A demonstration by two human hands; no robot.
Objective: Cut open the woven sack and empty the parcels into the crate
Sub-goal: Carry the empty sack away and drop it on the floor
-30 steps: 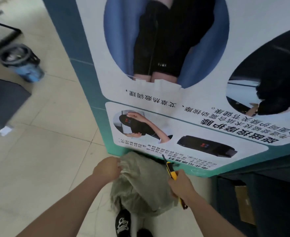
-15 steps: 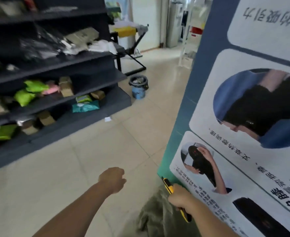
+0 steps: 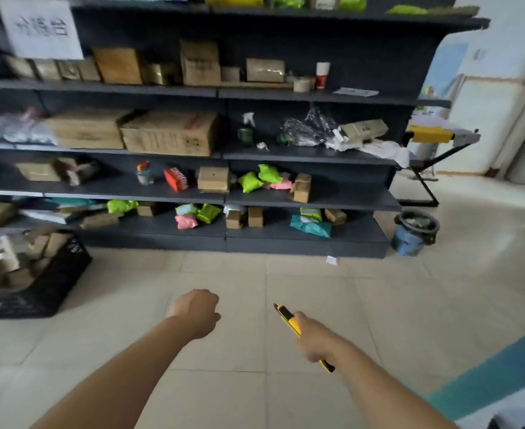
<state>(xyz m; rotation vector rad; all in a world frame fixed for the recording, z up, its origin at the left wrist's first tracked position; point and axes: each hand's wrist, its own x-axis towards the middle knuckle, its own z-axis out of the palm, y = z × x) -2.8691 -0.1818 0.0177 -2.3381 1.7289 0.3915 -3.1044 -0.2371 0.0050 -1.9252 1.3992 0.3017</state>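
- A black plastic crate [image 3: 42,280] sits on the tiled floor [image 3: 286,289], at the far left end of a tall dark shelving unit [image 3: 301,193] and just in front of its bottom shelf; cardboard parcels [image 3: 16,255] are heaped inside it, though this edge is blurred.
- The shelving unit spans the back, its shelves carrying brown boxes and green, pink and teal mailers.
- In front of the unit, over bare floor, the left hand [image 3: 197,312] is curled into a loose fist, its grip closed on nothing visible.
- Right of that, the right hand [image 3: 315,339] has its grip wrapped around a yellow utility knife [image 3: 292,322], tip pointing toward the shelves.
- A blue bucket [image 3: 413,233] stands at the unit's right end.
- The woven sack is out of view.
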